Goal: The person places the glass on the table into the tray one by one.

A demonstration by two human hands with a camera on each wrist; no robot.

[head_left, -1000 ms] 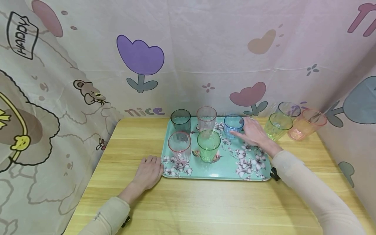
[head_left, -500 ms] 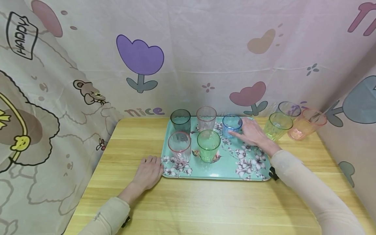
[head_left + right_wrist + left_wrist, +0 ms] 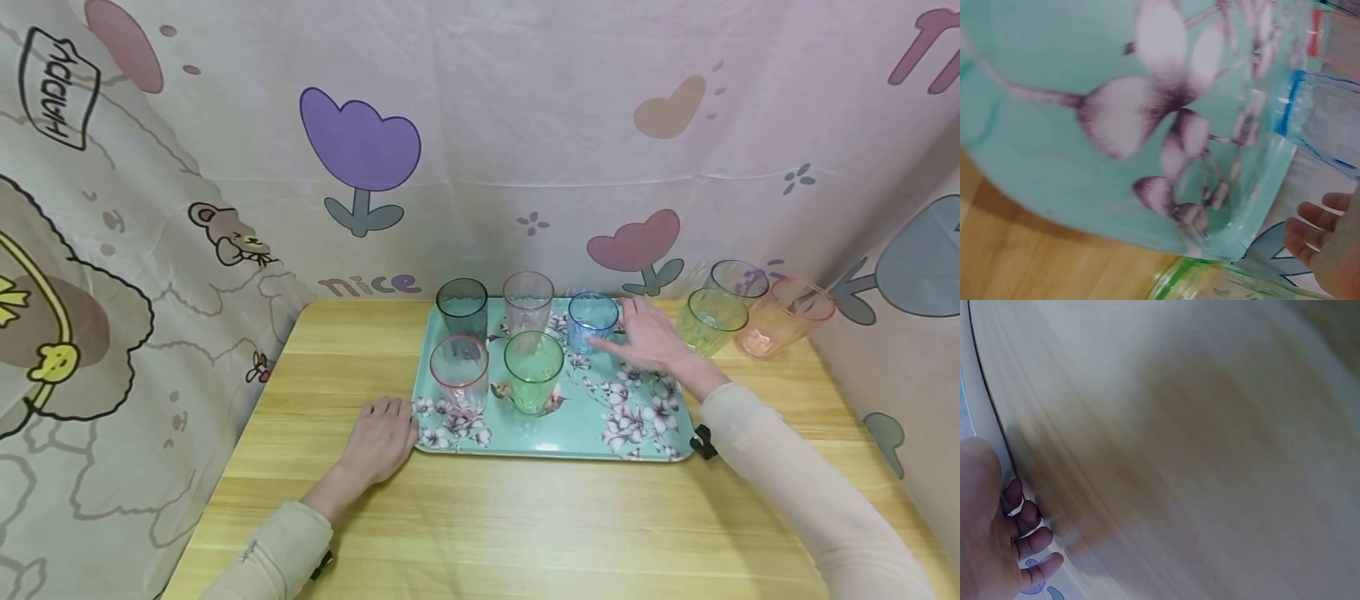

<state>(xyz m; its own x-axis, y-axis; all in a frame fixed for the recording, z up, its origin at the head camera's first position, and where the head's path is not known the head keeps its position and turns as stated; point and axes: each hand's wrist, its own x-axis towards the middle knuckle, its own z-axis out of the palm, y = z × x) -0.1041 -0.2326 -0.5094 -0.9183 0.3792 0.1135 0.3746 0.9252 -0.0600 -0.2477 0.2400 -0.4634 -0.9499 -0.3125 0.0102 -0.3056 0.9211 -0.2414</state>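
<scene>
Blue cup (image 3: 593, 321) stands upright just left of my right hand (image 3: 649, 340), whose loose, spread fingers (image 3: 609, 342) brush it; my left hand (image 3: 379, 446) lies flat, farther off.

Blue cup (image 3: 593, 320) stands on a teal, white-flowered tray (image 3: 592, 421).

Two bare hands, left hand (image 3: 378, 439) and right hand (image 3: 651, 340), long cream close-fitting sleeves (image 3: 787, 479) reaching the wrists, a small black strap clip under each cuff
</scene>
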